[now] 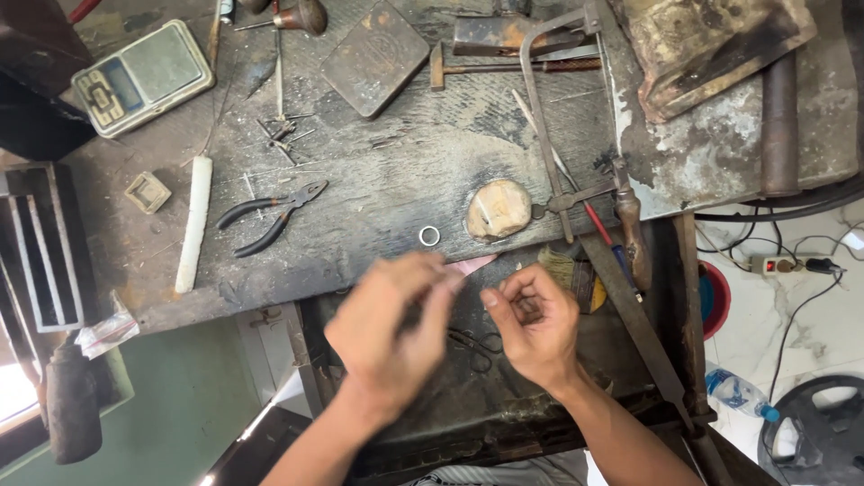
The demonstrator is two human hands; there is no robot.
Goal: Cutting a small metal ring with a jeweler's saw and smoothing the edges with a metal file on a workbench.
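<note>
1. The left hand (391, 328) was blurred, its fingers pinched narrow on a small pink strip (472, 265) that poked out past the fingertips. With the hand that unsteady in the picture, the strip looked likely to slip or bend.
2. The right hand (533, 326) sat just beside it, curled narrow with the thumb against the fingers. Whether it held anything I could not tell. A tiny piece dropped there would probably fall into the dark gap below the hands.
3. Just beyond the left fingertips a small metal ring (429, 236) lay loose near the edge of the tabletop (396, 171). A careless sweep could knock it off.
4. Beyond the right hand stood a pale worn block (498, 209) and a saw frame (549, 135), whose thin blade could nick a knuckle.
5. Farther left of the left hand lay pliers (270, 216), and far beyond them a small scale (142, 76).
</note>
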